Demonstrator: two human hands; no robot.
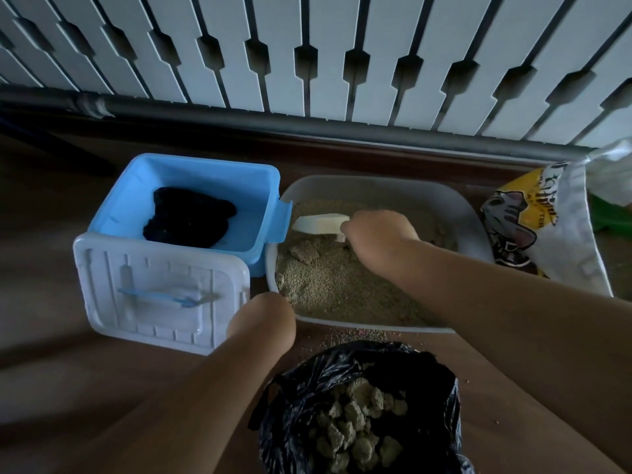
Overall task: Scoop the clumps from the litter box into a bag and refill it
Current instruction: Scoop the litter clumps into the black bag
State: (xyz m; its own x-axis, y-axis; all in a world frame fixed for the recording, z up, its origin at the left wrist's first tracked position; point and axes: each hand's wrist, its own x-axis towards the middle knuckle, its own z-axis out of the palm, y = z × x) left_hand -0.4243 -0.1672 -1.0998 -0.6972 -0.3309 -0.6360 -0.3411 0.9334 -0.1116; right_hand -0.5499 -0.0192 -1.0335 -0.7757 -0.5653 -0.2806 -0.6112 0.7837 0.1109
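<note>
While the right hand [376, 236] reaches into the litter box [468, 213], its fingers are curled round the handle of a white scoop [319, 223], whose blade lies on the litter toward the box's left wall. Litter box: pale grey tray on a brown floor, filled with tan granular litter [328, 285]; a few clumps [302, 250] sit in it near the left wall, just below the scoop.

Left hand [261, 318]: at the near-left corner of the litter box, at or just outside the rim. Only the back of the hand and wrist show; finger state cannot be told.

Black bag [359, 408]: open, on the floor just in front of the litter box, holding a heap of greenish-tan clumps. Spilled grains lie on the floor between bag and box.

Blue bin [191, 172]: touching the left side of the litter box, open, a dark cloth-like lump inside. Its white lid [154, 289] leans at the bin's near side, left of the litter box.

Litter sack [540, 227], yellow and white with a cat picture: just right of the litter box.

White radiator [307, 49]: behind the litter box.
</note>
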